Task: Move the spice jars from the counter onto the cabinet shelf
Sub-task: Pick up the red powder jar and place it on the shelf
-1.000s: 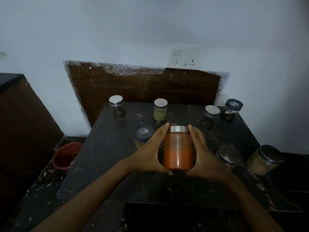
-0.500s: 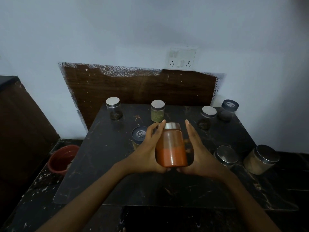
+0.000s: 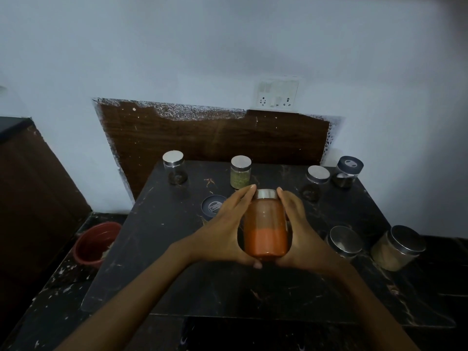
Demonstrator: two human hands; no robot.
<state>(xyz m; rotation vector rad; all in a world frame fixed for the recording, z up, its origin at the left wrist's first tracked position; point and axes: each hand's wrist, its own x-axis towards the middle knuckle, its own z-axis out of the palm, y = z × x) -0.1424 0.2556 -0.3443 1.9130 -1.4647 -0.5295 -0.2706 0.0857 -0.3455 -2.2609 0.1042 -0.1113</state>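
A tall jar of orange-red powder (image 3: 265,229) with a silver lid is held upright between both palms above the black counter (image 3: 177,274). My left hand (image 3: 225,231) presses its left side and my right hand (image 3: 300,234) its right side. Several other spice jars stand on the counter: a near-empty one (image 3: 174,167) at the back left, a green-herb jar (image 3: 240,172), a dark-lidded jar (image 3: 212,206) partly hidden behind my left hand, two at the back right (image 3: 315,181) (image 3: 347,171), and two at the right (image 3: 344,240) (image 3: 397,247). No cabinet shelf is visible.
A brown wooden panel (image 3: 215,138) and a white switch socket (image 3: 277,93) are on the wall behind the counter. A red-brown bowl (image 3: 95,243) sits on the lower ledge at the left, beside a dark wooden cabinet side (image 3: 33,186).
Both hands keep hold of the orange jar; it tilted slightly half a second ago and now stands upright again. The view has shifted a little.
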